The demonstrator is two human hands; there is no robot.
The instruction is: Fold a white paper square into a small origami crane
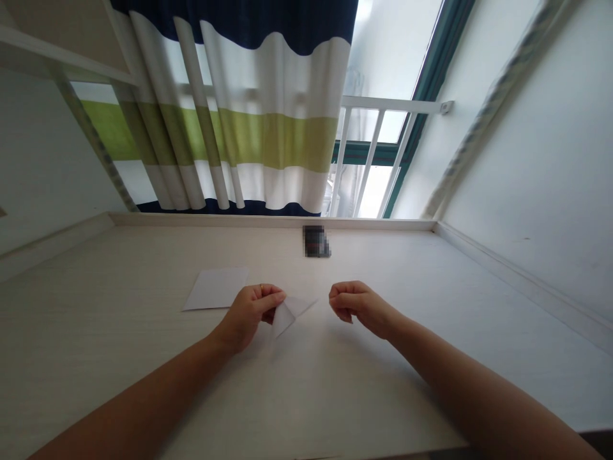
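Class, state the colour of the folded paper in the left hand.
White; the folded paper shows best in the head view.

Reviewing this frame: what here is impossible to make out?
- Dark object at the far edge of the desk, head view: pixelated, so what it is cannot be told.
- Folded paper, head view: the left hand covers its near-left part, and its folds barely show, white on pale desk.
- Right hand, head view: curled fingers hide the palm and anything in its grip.
- Both arms: cut off by the bottom edge.
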